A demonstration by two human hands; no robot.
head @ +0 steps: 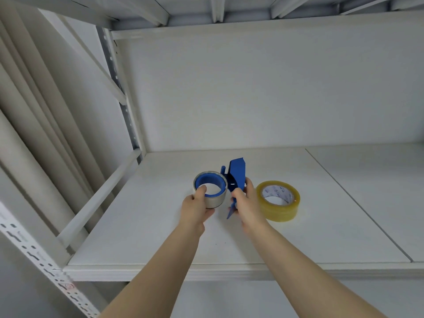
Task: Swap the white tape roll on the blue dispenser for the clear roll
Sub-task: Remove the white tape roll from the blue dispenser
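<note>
The white tape roll sits on the blue hub of the blue dispenser, which rests on the white shelf. My left hand grips the roll, thumb inside the hub and fingers around the outside. My right hand holds the dispenser's blue handle and blade part just right of the roll. The clear roll, yellowish with a printed core, lies flat on the shelf to the right of my right hand, close to it but apart.
The shelf has a white back wall and a diagonal side rail on the left. Another shelf board hangs overhead. A perforated metal upright stands at the front left. A seam in the shelf board runs along the right.
</note>
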